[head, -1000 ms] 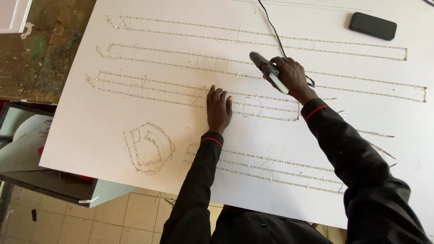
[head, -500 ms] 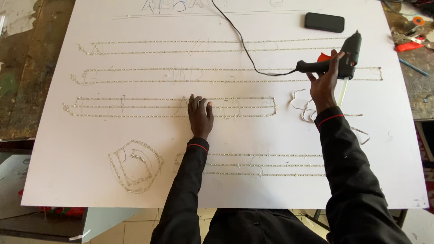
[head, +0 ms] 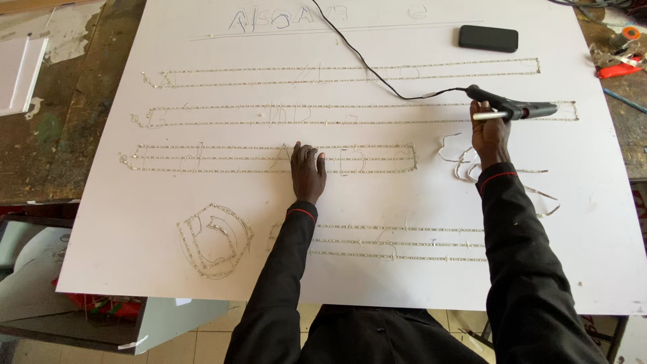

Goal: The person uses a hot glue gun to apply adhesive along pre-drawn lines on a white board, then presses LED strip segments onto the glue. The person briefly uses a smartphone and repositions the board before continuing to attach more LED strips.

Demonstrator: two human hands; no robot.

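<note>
On the large white board that covers most of the counter:

- Glue gun, black, pistol-shaped, lying nearly level over the board's right part, nozzle toward the right edge. Right hand is closed around its grip. Judged light and rigid; the handle is the place to hold, since the nozzle end is likely hot. A black cord trails from its rear up across the board and could snag or drag.
- LED strip rows, thin and pale, laid in long narrow outlines across the board. Left hand lies flat, fingers spread, pressing the lowest line of the third row. Judged flexible, light and fragile; best pressed down along its length, not pulled.
- Loose strip curls, unfixed, just below the right hand.
- Shield-shaped strip outline, lower left.
- Dark flat phone, upper right, well apart from both hands.
- Red tool on the counter beyond the board's right corner.
</note>
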